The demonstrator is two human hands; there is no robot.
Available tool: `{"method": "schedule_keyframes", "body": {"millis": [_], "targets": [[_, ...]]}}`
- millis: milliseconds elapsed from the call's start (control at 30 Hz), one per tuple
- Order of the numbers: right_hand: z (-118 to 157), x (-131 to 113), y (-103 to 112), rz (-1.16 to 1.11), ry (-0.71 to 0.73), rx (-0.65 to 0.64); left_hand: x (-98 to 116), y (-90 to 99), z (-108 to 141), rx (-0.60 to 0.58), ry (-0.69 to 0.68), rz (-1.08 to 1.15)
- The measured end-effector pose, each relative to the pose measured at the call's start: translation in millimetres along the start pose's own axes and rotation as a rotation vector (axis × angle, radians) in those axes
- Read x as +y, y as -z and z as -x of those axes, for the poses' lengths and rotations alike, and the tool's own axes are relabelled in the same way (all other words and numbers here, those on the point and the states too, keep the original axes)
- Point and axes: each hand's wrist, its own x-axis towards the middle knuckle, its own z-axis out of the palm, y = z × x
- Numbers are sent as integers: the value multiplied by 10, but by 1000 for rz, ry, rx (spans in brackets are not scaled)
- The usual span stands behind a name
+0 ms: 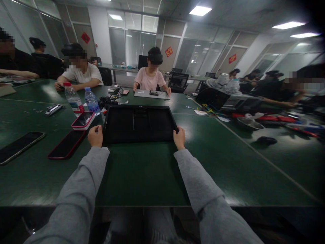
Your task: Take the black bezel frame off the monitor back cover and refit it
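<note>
Right hand (179, 138): grasping the right edge of a black, shallow rectangular panel with a raised rim (118, 124), near its near right corner. Left hand (95, 136): fingers curled at the near left corner; cannot tell whether they grip. Panel lies flat on the dark green, glossy tabletop (142, 169). Risk: uneven hold could make it skew if lifted. Left of it, close by: red-edged black phone (67, 145), pink-rimmed white device (83, 120), blue-capped clear plastic bottle (91, 101). A leftward swing could knock the bottle over or shove the device.
</note>
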Motion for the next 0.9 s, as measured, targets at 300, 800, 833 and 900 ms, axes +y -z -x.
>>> {"method": "schedule_keyframes", "body": {"millis": [300,800,833,900], "targets": [[211,184,7,-146,70,-115,-168,-15,-52,-67,95,20],[-263,-180,-121,-443,41,-217,-157,-42,-94,-99,106,17],[-244,-185,-99,-459,36,-211,-155,-41,-95,-105,107,16],[-215,-169,-46,-482,21,-202,-159,-42,-98,-120,110,18]]}}
